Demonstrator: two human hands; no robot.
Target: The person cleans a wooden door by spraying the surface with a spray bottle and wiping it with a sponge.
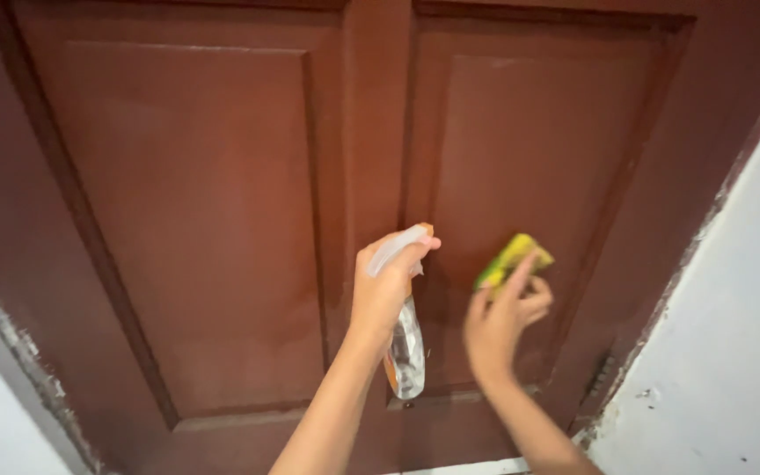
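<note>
The head camera looks at a reddish-brown panelled wooden door (pixel 178 220), seen at a tilt, with two tall recessed panels side by side and a raised upright strip between them. The left hand (pixel 383 283) is raised in front of that strip and is clamped around the head of a clear spray bottle (pixel 405 345); the fingers wrap over the pale trigger head at the top, the forefinger laid along it toward the orange tip, and the transparent body of the bottle hangs down below the palm beside the wrist, with an orange patch near its lower part. The bottle sits just in front of the door's surface; whether it touches the wood cannot be told. To its right, the right hand (pixel 501 321) is held against the right-hand panel and grips a yellow and green sponge (pixel 513 258) at its upper end. The forefinger lies stretched up along the sponge while the other fingers are curled in beneath it, so the hand is closed on the sponge; it is somewhat blurred, and the thumb cannot be made out clearly. The sponge lies against or just at the face of the right panel, near that panel's left edge. Both forearms rise from the bottom of the view, the two hands near each other but apart. A white painted wall (pixel 732 334) with a chipped, scuffed edge borders the door frame on the right, and a narrower strip of pale wall shows at the lower left.
</note>
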